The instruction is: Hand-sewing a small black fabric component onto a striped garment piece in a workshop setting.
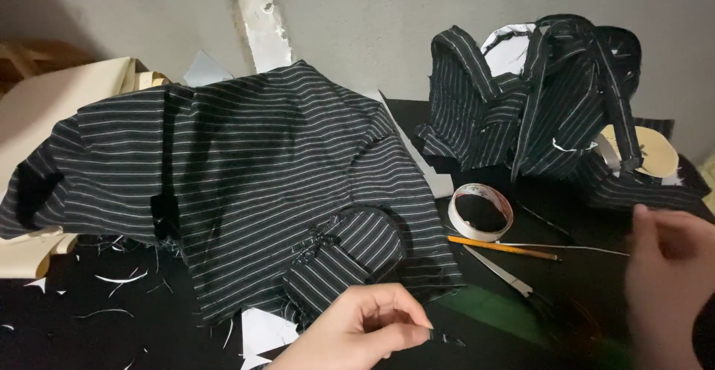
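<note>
While the left hand (pixel 357 329) sits low at the near edge of the dark surface (pixel 566 281), its thumb and forefinger are pinched narrow on a small dark scrap of fabric (pixel 441 336), a sliver that pokes out just past the fingertips. Right hand (pixel 670 281) is blurred at the right edge, fingers up; cannot tell whether its grip is wide or closed, and nothing shows in it. Just beyond the left hand lies a large piece of black cloth with thin white stripes (pixel 246 169), spread flat, with a smaller rounded striped piece (pixel 350 254) resting on its near edge. To the right of that, well clear of the cloth: a roll of white tape (pixel 481 211), a yellow pencil (pixel 503 247), and scissors (pixel 510 275) lying with the blades angled toward the roll. A heap of striped cut pieces (pixel 536 109) stands at the back right against the wall. White thread and paper trimmings (pixel 119 279) litter the left near part of the surface. Risks, as judged: the scrap is tiny and dark on a dark surface, so a slack pinch would likely lose it from sight. The right hand looks to be passing close above the scissors; a careless sweep could catch the blades or knock the pencil off. Loose trimmings could cling to the cloth.
</note>
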